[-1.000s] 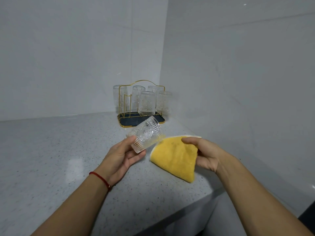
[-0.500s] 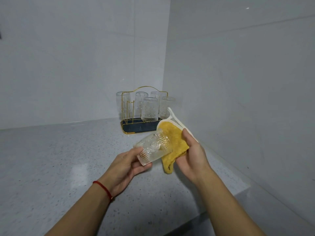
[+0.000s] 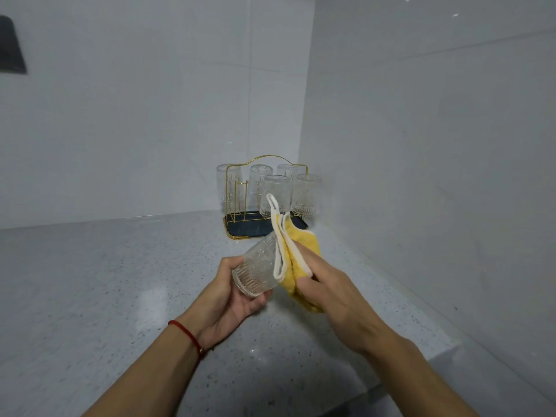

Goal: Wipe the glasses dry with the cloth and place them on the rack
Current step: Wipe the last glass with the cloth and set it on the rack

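My left hand (image 3: 231, 293) grips a clear patterned glass (image 3: 257, 267) by its base, tilted with the mouth up and to the right. My right hand (image 3: 325, 284) holds a yellow cloth (image 3: 296, 257) with a white edge, pressed against the glass's mouth and upper side. The cloth's white loop sticks up in front of the rack. The gold wire rack (image 3: 264, 203) on a dark blue tray stands in the far corner, with several upside-down glasses (image 3: 305, 192) on its pegs.
A speckled grey countertop (image 3: 120, 281) runs to white tiled walls at the back and right. Its front edge drops off at the lower right. A dark object (image 3: 12, 46) hangs on the wall at the upper left.
My right hand brought the cloth from beside the glass up over its mouth. The glass tipped more upright in my left hand, and both hands rose slightly.
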Tool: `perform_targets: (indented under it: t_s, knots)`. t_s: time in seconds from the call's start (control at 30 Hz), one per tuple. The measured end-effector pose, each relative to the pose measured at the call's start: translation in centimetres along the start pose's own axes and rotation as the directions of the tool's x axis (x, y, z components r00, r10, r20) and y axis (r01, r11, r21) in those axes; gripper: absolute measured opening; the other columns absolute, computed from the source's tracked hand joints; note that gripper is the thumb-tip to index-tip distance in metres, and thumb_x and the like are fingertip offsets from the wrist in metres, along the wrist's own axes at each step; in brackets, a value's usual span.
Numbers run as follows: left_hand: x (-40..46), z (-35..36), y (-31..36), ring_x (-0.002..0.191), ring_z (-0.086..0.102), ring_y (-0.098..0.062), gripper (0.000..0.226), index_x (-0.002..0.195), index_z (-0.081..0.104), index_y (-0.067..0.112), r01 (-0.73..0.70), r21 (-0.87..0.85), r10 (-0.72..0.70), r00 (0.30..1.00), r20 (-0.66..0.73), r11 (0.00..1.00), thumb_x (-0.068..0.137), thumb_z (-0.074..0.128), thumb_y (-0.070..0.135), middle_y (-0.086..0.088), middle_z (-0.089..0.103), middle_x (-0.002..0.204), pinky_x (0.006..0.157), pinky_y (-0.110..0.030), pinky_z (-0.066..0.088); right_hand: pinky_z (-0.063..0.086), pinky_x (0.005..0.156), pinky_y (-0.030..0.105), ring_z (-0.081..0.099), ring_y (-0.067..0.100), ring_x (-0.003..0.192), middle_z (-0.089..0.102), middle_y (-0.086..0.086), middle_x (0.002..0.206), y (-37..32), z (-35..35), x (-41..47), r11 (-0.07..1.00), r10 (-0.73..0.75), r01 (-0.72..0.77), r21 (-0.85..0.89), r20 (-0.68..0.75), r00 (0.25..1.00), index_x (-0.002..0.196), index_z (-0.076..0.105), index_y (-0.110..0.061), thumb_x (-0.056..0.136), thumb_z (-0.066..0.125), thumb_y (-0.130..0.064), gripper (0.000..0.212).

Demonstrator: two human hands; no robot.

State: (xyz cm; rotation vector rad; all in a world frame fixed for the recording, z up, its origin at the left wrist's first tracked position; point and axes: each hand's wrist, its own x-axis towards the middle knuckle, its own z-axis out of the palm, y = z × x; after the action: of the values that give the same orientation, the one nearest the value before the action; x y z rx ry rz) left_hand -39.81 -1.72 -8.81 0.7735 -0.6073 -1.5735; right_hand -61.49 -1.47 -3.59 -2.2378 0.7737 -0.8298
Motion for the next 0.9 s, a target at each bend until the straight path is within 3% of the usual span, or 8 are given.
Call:
perform_targets:
  t_s: [0.1, 0.17, 0.27, 0.4, 0.53, 0.63, 0.73, 0.9]
  knots:
    - [0.2, -0.6, 0.2, 0.072, 0.055, -0.023, 0.052, 0.120, 0.065, 0.005, -0.014, 0.064, 0.011, 0.999, 0.051, 0.998, 0.093, 0.052, 0.048, -0.022, 0.064, 0.099, 0.058, -0.031, 0.043, 0.014, 0.128, 0.031, 0.009, -0.014, 0.151, 0.013, -0.035, 0.165, -0.6, -0.5, -0.7, 0.969, -0.037, 0.079, -0.232, 0.180, 0.983, 0.162, 0.014, -0.043, 0.100, 0.041, -0.046, 0.067]
    - [0.6, -0.9, 0.0, 0.094, 0.038, -0.022, 0.062, 0.123, 0.067, 0.008, -0.009, 0.094, 0.000, 0.996, 0.092, 0.996, 0.086, 0.063, 0.057, -0.019, 0.044, 0.125, 0.074, -0.039, 0.027, -0.004, 0.129, 0.041, -0.009, -0.015, 0.151, -0.001, -0.033, 0.167, -1.7, -0.8, -1.0, 0.893, -0.050, 0.155, -0.424, 0.248, 0.967, 0.162, 0.010, -0.043, 0.098, 0.043, -0.052, 0.072]
    - [0.7, -0.7, -0.4, 0.088, 0.034, -0.019, 0.056, 0.103, 0.071, 0.014, 0.009, 0.082, -0.015, 0.997, 0.072, 0.997, 0.073, 0.077, 0.061, -0.013, 0.043, 0.110, 0.074, -0.035, 0.013, -0.015, 0.125, 0.054, -0.015, -0.013, 0.151, -0.003, -0.029, 0.169, -3.9, -1.5, -1.0, 0.750, -0.108, 0.262, -0.607, 0.279, 0.954, 0.164, 0.009, -0.039, 0.095, 0.047, -0.059, 0.081]
    - [0.5, -0.4, -0.7, 0.094, 0.018, -0.011, 0.057, 0.112, 0.065, 0.016, -0.001, -0.039, 0.004, 0.997, 0.074, 0.999, 0.077, 0.078, 0.059, -0.003, 0.035, 0.115, 0.082, -0.040, -0.003, -0.011, 0.126, 0.057, -0.013, -0.012, 0.151, 0.000, -0.030, 0.168, -6.1, -2.6, -0.6, 0.669, -0.157, 0.348, -0.657, 0.332, 0.930, 0.163, 0.007, -0.042, 0.091, 0.053, -0.065, 0.088]
    - [-0.4, 0.6, -0.4, 0.101, 0.034, -0.012, 0.061, 0.120, 0.066, 0.013, -0.061, -0.043, 0.064, 0.996, 0.066, 0.997, 0.085, 0.069, 0.063, -0.018, 0.038, 0.132, 0.075, -0.032, 0.021, -0.003, 0.127, 0.057, -0.004, -0.012, 0.153, 0.005, -0.034, 0.167, -6.8, -3.5, -0.2, 0.679, -0.145, 0.366, -0.636, 0.373, 0.917, 0.158, 0.013, -0.049, 0.088, 0.056, -0.068, 0.085]
    - [-1.3, 1.2, 0.1, 0.043, 0.043, -0.013, 0.048, 0.099, 0.063, 0.008, -0.109, 0.152, 0.100, 0.993, 0.065, 0.982, 0.102, 0.041, 0.051, -0.015, 0.057, 0.066, 0.045, -0.020, 0.019, 0.014, 0.126, 0.052, 0.025, 0.000, 0.151, 0.032, -0.026, 0.160, -6.6, -3.4, -0.3, 0.666, -0.078, 0.338, -0.665, 0.389, 0.918, 0.140, 0.029, -0.052, 0.082, 0.063, -0.069, 0.069]
    - [-1.8, 1.6, 0.3, 0.035, 0.033, -0.010, 0.040, 0.103, 0.063, 0.014, -0.121, 0.285, 0.113, 0.993, 0.045, 0.951, 0.104, 0.038, 0.045, -0.008, 0.052, 0.064, 0.033, -0.015, 0.017, 0.018, 0.123, 0.060, 0.040, 0.016, 0.140, 0.048, -0.013, 0.148, -5.9, -2.6, -0.5, 0.653, 0.026, 0.299, -0.696, 0.415, 0.909, 0.104, 0.024, -0.048, 0.081, 0.073, -0.063, 0.057]
    - [-3.0, 3.0, 0.1, 0.044, 0.025, -0.012, 0.034, 0.093, 0.069, 0.025, -0.143, 0.477, 0.144, 0.989, 0.035, 0.867, 0.103, 0.041, 0.040, 0.000, 0.046, 0.058, 0.047, -0.028, 0.010, 0.022, 0.126, 0.049, 0.027, 0.017, 0.154, 0.024, -0.014, 0.169, -3.5, -1.3, 0.2, 0.587, 0.058, 0.335, -0.737, 0.452, 0.890, 0.159, 0.020, -0.039, 0.078, 0.074, -0.066, 0.101]
